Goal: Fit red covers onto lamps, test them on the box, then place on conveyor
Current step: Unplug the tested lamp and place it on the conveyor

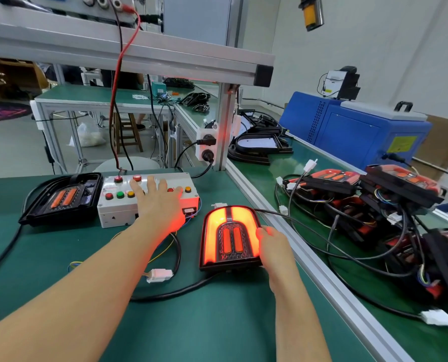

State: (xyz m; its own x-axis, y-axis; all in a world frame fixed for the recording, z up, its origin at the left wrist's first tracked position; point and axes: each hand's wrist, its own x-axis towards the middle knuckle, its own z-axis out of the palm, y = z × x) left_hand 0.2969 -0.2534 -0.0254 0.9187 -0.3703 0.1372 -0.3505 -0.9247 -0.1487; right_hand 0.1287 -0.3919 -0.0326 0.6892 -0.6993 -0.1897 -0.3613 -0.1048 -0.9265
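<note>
The left hand [158, 202] lies flat, fingers spread, on the white box [149, 197], over its buttons. The right hand [275, 250] grips the right edge of the lit lamp [229, 236], which glows red on the green surface [87, 257] just right of the box. Left of the box lies an uncovered lamp [62, 198]. Finished lamps [390, 202] pile on the conveyor [309, 163].

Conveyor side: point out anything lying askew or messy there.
The finished red-covered lamps on the green conveyor belt lie in a tilted, overlapping heap, their black cables tangled and white connectors strewn loose. The lit red lamp under test lies flat on the bench.
</note>
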